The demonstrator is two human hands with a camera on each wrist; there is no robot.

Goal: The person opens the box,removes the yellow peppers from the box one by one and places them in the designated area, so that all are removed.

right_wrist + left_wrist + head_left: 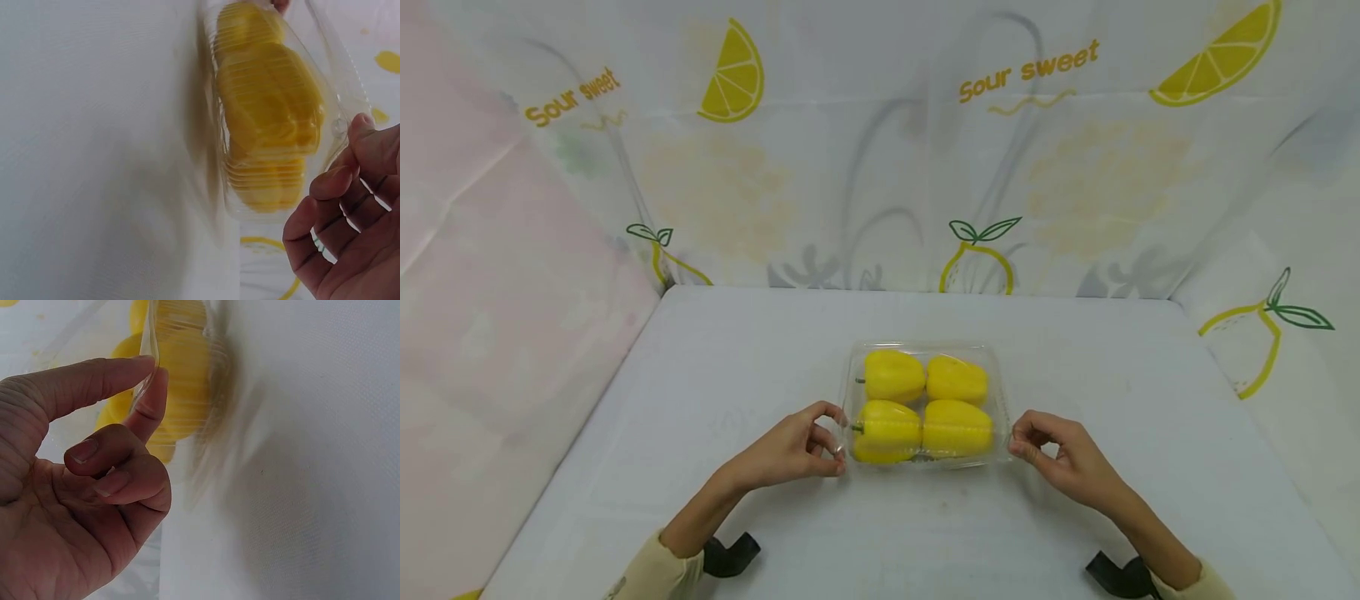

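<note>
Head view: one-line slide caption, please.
Left hand and right hand pinch opposite sides of a clear plastic box holding four yellow peppers on a white table.

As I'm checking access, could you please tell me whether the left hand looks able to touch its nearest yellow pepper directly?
Probably not directly: the clear container walls off the near-left yellow pepper, and the left hand is busy pinching the container's edge.

Yellow peppers (957, 429) (lemon-print backdrop (880, 150))

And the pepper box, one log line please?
left hand: pinches clear box edge; right hand: pinches opposite edge; contents: four yellow peppers
</note>
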